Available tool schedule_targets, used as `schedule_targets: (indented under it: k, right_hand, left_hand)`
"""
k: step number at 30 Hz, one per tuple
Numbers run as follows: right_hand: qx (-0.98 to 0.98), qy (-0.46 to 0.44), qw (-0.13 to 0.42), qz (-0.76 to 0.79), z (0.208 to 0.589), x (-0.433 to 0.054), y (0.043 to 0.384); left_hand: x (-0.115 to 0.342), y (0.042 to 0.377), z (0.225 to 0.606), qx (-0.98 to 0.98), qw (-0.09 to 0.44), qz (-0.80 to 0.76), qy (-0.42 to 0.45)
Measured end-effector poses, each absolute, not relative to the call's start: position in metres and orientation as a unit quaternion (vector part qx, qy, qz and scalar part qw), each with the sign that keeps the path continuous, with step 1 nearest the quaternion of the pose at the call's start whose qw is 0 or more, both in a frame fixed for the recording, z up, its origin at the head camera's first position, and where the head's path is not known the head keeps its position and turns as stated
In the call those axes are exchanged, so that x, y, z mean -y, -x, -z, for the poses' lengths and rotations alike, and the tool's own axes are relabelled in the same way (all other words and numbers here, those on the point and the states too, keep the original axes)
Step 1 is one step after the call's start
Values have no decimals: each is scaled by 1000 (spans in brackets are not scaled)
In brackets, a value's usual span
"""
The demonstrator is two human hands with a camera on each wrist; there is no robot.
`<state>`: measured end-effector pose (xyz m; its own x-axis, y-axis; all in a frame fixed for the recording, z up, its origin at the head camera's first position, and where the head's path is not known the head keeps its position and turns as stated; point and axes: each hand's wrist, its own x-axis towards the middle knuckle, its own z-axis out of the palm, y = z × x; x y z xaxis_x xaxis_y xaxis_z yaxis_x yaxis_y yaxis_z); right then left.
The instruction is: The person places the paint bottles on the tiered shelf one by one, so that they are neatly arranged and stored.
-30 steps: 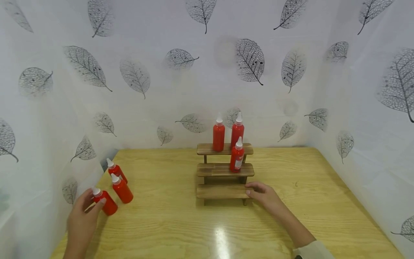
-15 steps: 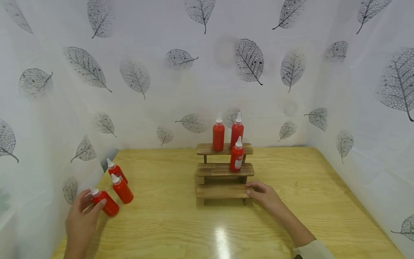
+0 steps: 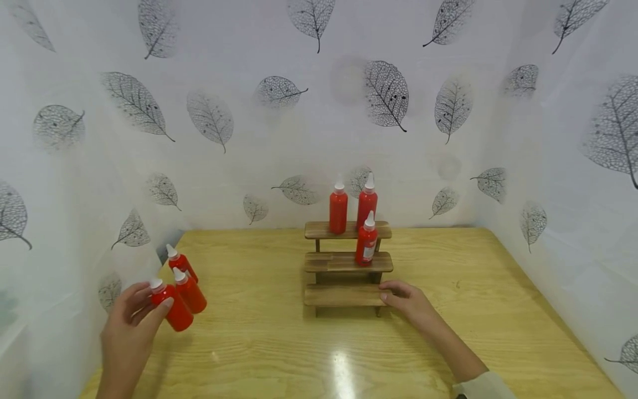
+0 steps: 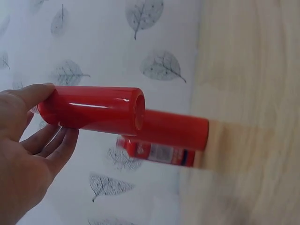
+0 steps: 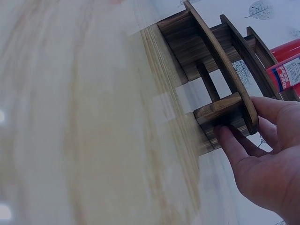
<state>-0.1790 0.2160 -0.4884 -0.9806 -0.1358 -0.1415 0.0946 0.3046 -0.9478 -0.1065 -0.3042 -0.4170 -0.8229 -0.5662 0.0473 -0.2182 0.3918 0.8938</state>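
My left hand [image 3: 130, 332] grips a red squeeze bottle [image 3: 173, 310] with a white nozzle cap near its upper end. The left wrist view shows this bottle's round base, raised off the table. Just behind it stand two more red bottles [image 3: 193, 296], partly covered by the held one. My right hand [image 3: 412, 307] pinches the right end of the lowest step [image 3: 341, 295] of a three-step wooden display rack, thumb and fingers on opposite sides in the right wrist view. On the rack's top step are two red bottles [image 3: 338, 212]; another [image 3: 366, 247] stands at the middle step's right.
The light wooden table [image 3: 259, 343] carries the rack at its back centre. White sheeting [image 3: 239, 166] with printed dark leaves encloses the back and both sides, close to the bottles on the left.
My left hand has lifted the bottle slightly and carried it a little to the right, closer to the two standing bottles. The right hand keeps its hold on the rack.
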Motion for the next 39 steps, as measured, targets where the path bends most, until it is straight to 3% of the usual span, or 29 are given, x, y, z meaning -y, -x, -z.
schedule_targets:
  k: [6, 14, 24, 39]
  right_hand:
    - [-797, 16, 97, 595, 490, -217, 179]
    - [-797, 16, 91, 597, 490, -218, 180]
    - [-788, 20, 96, 608, 491, -217, 179]
    - [-787, 20, 99, 609, 493, -217, 180]
  left_hand:
    - [281, 111, 408, 828, 203, 505, -137]
    - [254, 129, 402, 844, 132, 517, -45]
    - [217, 151, 398, 836, 103, 537, 42]
    - [154, 193, 393, 788, 122, 577, 176]
